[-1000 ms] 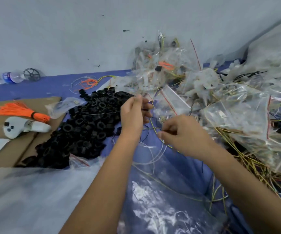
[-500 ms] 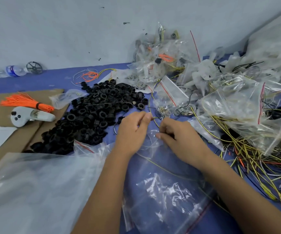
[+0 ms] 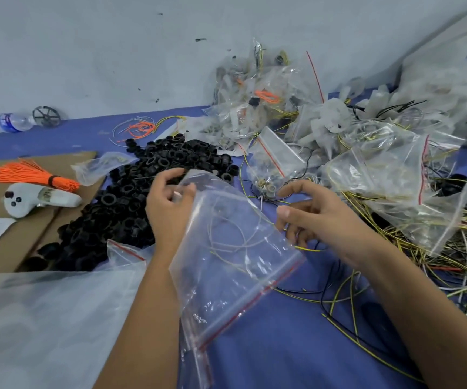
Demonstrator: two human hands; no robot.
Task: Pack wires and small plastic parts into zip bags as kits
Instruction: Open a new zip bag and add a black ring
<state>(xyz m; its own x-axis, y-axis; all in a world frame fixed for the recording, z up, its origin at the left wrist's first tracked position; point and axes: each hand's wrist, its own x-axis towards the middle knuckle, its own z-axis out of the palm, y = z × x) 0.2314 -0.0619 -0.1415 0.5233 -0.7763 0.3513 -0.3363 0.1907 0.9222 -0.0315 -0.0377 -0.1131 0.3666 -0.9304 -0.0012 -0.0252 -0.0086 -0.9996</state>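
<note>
1. My left hand (image 3: 167, 203) pinches the closed bottom end of a zip bag (image 3: 235, 256), lifted over the blue table (image 3: 282, 346) near its front edge, with the red zip line hanging toward me.
2. My right hand (image 3: 319, 220) hovers beside the bag, fingers loosely curled; it seems to trap a yellow wire (image 3: 308, 248), though blur hides this.
3. Pale wires (image 3: 235, 237) are coiled inside.
4. Risk: with the mouth low, those wires could slide out, or snag the loose wires (image 3: 451, 254) at the right edge.
5. Half a second ago both hands were down on the cloth pinching wire; now the bag is raised.
6. The black rings (image 3: 131, 197) lie left of centre.
</note>
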